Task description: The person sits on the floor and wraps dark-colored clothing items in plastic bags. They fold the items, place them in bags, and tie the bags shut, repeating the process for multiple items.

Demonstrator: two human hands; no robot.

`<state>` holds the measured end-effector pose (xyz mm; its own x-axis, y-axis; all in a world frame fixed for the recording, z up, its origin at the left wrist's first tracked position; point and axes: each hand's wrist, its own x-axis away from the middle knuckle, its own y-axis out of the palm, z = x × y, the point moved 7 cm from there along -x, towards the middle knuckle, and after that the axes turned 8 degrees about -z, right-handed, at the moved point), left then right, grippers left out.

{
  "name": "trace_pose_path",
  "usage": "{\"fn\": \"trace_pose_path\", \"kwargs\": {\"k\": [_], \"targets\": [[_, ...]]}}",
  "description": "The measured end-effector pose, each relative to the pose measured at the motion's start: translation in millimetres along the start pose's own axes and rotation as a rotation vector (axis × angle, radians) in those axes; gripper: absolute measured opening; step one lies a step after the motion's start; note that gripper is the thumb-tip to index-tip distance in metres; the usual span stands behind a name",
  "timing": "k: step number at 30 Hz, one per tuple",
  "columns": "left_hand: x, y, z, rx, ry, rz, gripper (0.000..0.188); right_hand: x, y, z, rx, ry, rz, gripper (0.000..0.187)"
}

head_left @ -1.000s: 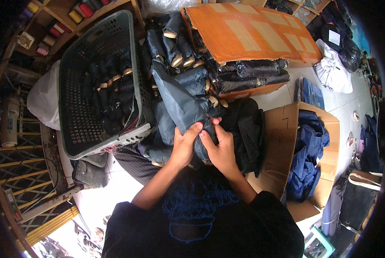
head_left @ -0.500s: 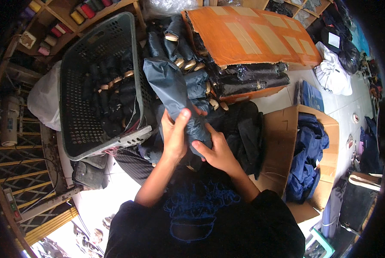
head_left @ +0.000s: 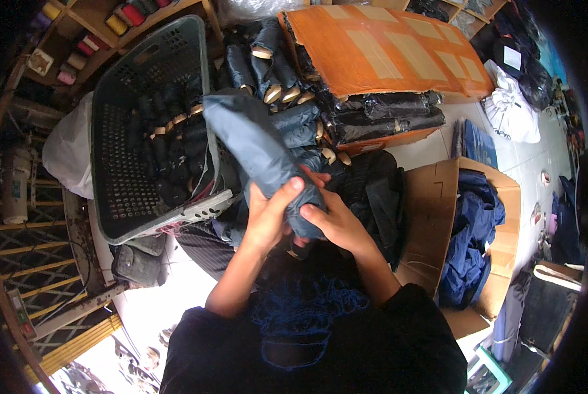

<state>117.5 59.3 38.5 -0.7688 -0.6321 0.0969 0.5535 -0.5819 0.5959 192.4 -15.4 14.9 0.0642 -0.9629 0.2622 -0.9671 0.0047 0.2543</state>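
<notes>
A long, smooth grey-blue fabric bundle [head_left: 249, 134] is held in front of my chest, its wide end pointing up and to the left. My left hand [head_left: 268, 213] grips its lower left side, thumb laid over the cloth. On the other side my right hand [head_left: 340, 223] is wrapped round the lower end, its thumb pressing on top. Fingers beneath the bundle are partly hidden. Just beyond it lie several similar dark rolled bundles [head_left: 297, 118] with pale oval ends. Whether something stiff sits inside the held bundle, I cannot tell.
At the left stands a dark plastic basket [head_left: 205, 59] holding more dark rolls. An orange taped carton [head_left: 379, 52] with black wrapped packs is at the back. Right of me, an open cardboard box [head_left: 432, 210] contains navy cloth [head_left: 468, 243]. Thread spools [head_left: 131, 16] fill a shelf.
The bundle's upper end has tipped further left and slightly down. My right hand has shifted a little with its lower end, and both hands keep hold.
</notes>
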Motion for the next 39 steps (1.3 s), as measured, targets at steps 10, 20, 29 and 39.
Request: {"fn": "trace_pose_path", "kwargs": {"k": [10,20,29,39], "targets": [[14.6,5.7,-10.9,-0.157,0.156,0.004,0.058,3.5,-6.8,-17.5,0.414,-0.325,0.385,0.056],[-13.3,3.9,27.9,0.055,0.229,-0.135,0.061,2.1,9.4,5.2,-0.127,-0.22,0.087,0.041],[-0.8,5.8,-12.3,-0.013,0.127,-0.02,0.05,4.7,7.0,15.5,-0.208,0.024,0.273,0.055],[-2.4,-11.0,-17.6,-0.083,0.093,0.006,0.044,-2.6,11.9,14.9,-0.195,-0.118,0.166,0.054]]}}
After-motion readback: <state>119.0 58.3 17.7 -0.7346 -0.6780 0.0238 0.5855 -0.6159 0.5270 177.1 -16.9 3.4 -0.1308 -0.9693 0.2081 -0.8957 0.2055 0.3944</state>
